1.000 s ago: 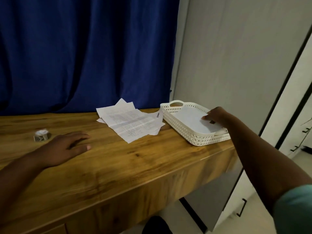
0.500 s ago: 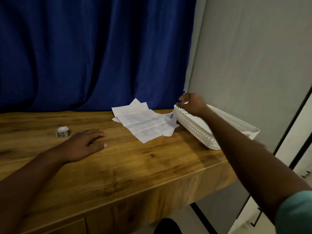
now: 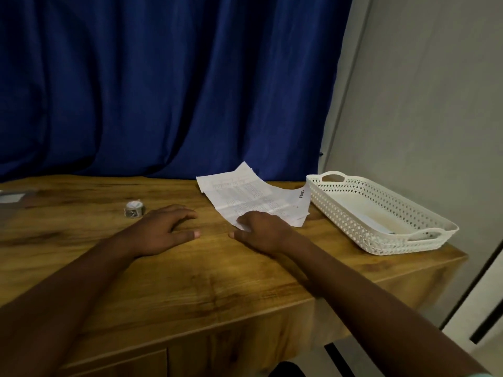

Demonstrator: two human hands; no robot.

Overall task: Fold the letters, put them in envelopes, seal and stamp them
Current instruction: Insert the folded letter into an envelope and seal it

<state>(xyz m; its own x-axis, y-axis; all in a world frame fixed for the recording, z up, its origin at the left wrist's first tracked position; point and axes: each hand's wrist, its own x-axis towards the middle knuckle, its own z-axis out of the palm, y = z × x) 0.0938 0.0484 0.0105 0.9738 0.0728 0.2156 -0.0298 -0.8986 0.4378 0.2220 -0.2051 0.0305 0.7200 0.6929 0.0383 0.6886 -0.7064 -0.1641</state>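
A loose pile of white printed letters point(image 3: 245, 197) lies unfolded on the wooden table point(image 3: 190, 281), near the back edge. My right hand point(image 3: 262, 232) rests on the near corner of the top sheet, fingertips on the paper and thumb flat on the wood. Just left of the letters, my left hand point(image 3: 163, 229) lies palm down on the table, holding nothing. A white lattice basket point(image 3: 424, 224) stands at the table's right end with white envelopes point(image 3: 364, 213) inside.
A small roll point(image 3: 134, 208) sits on the table beyond my left hand. A flat grey item with a white patch point(image 3: 12, 198) lies at the far left edge. A blue curtain hangs behind; a grey wall and cabinet doors are to the right.
My right hand left the basket, swung left over its rim and came down on the near corner of the letters. My left hand stayed flat on the table.
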